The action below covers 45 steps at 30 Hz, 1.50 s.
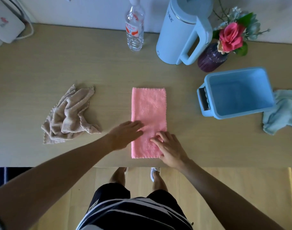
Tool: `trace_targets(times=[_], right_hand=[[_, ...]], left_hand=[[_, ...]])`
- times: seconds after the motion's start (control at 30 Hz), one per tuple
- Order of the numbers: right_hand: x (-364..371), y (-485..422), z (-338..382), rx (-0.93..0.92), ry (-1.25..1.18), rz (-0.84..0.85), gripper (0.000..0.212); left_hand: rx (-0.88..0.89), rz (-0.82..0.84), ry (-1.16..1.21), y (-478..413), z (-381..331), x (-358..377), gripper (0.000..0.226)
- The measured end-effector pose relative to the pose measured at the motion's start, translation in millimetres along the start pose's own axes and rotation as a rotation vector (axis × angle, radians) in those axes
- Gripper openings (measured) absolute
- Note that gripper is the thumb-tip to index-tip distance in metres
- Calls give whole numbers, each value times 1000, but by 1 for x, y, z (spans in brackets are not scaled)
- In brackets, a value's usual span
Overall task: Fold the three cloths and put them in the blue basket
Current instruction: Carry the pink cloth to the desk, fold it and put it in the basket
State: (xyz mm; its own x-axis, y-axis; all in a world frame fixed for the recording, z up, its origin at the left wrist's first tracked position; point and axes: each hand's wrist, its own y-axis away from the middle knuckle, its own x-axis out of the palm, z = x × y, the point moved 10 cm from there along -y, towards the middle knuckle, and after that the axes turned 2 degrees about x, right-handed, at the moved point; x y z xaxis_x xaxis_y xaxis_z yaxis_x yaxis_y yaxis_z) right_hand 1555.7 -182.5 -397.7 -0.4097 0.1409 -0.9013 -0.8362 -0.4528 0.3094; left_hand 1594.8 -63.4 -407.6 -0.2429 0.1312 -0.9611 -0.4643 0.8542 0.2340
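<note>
A pink cloth lies flat in the middle of the table as a long narrow rectangle, folded lengthwise. My left hand rests palm down on its near left part, fingers spread. On the cloth's near right corner sits my right hand, fingers bent and pressing. A beige cloth lies crumpled to the left. At the far right edge a light blue cloth lies crumpled, partly behind the blue basket. The basket stands empty to the right of the pink cloth.
Along the back wall stand a clear plastic bottle, a pale blue kettle and a purple vase with flowers. A white appliance sits at the back left. The table's front edge runs just below my hands.
</note>
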Motion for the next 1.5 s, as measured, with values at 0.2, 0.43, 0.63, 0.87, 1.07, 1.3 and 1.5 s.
trace_targets(times=[0.2,0.43,0.63,0.87,1.07,1.3,1.5], right_hand=[[-4,-7,1,0,2,-43,43],[-14,-21,-4,99,-317,-4,17],[-29,-10,-15,284,-1026,92,25],[-26,-8,-34,402,-1118,134,56],[-28,-10,-63,613,-1072,-105,14],[-31,-24,-77,699,-1165,-223,24],[-43,-47,-80,680,-1077,-270,16]], left_hand=[[-96,81,47,27,-8,24,88],[-143,-126,276,29,-16,-9,74],[-539,-411,929,35,13,-44,7],[-725,-333,1215,28,28,-27,15],[-858,-242,1421,19,35,-2,32],[-891,-233,1325,17,46,0,50],[-919,-247,1249,15,51,3,54]])
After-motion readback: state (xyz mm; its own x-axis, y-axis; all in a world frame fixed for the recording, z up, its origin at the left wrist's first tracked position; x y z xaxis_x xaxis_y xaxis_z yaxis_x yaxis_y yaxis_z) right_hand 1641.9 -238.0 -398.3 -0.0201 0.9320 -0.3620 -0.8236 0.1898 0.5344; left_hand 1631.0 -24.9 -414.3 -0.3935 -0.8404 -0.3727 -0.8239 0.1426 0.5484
